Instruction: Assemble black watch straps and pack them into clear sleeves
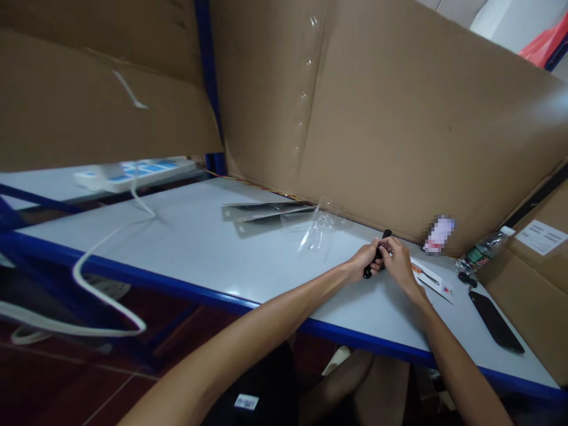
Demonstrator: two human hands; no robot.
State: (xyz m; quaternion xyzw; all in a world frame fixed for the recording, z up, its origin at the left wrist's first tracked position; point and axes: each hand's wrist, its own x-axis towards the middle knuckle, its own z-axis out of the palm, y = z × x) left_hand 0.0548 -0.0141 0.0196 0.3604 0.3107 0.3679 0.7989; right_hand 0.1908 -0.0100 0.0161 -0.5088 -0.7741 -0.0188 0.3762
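Observation:
Above the light-grey table (186, 239), my two hands are close together on a slim black object (368, 271), whose kind I cannot make out. It slants, with one end showing above the fingers and the other below. My left hand (364, 260) is closed around its lower part. The fingers of my right hand (397, 254) pinch at its upper part, and much of the middle is hidden by them. Just right of my right hand lies a printed card (437, 283) with a picture of an orange-and-black tool. Clear plastic packaging (320, 228) rests left of my hands.
Flat grey packs (266, 213) lie at the back. On the right are a black phone (496, 322), a water bottle (486, 249) and a small black item (467, 278). A white cable (106, 242) hangs from a power strip (146, 173). Cardboard (377, 118) walls the back.

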